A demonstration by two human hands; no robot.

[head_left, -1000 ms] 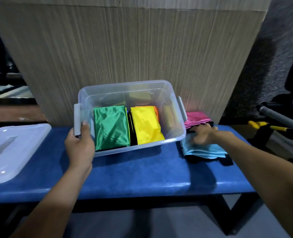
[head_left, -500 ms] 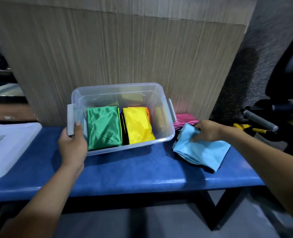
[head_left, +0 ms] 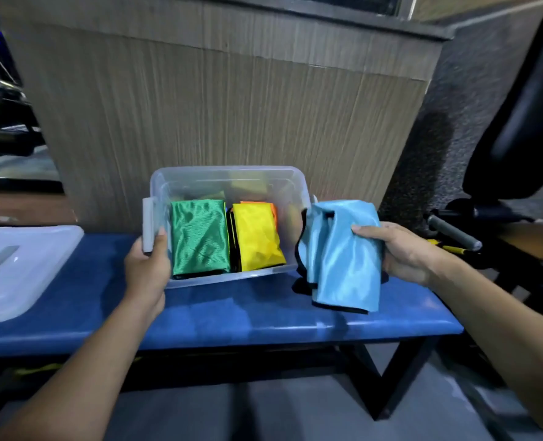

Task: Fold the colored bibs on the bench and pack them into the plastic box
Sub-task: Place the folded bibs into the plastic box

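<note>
Two hands are in view, the left hand (head_left: pixel 147 265) and the right hand (head_left: pixel 403 249). There is one plastic box (head_left: pixel 228 176), one lid (head_left: pixel 18 268) and one bench (head_left: pixel 232 316). Four bibs show: green bib (head_left: pixel 200 237), yellow bib (head_left: pixel 257 240), an orange bib (head_left: pixel 274 211) edge, light blue bib (head_left: pixel 340 253).

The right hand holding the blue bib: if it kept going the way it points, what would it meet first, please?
Probably the box: the right hand points left with the blue bib leading, so the bib would likely touch the box's right wall first; depth is unclear.

Bare forearms, no sleeves, two hands (head_left: pixel 150 268)
</note>
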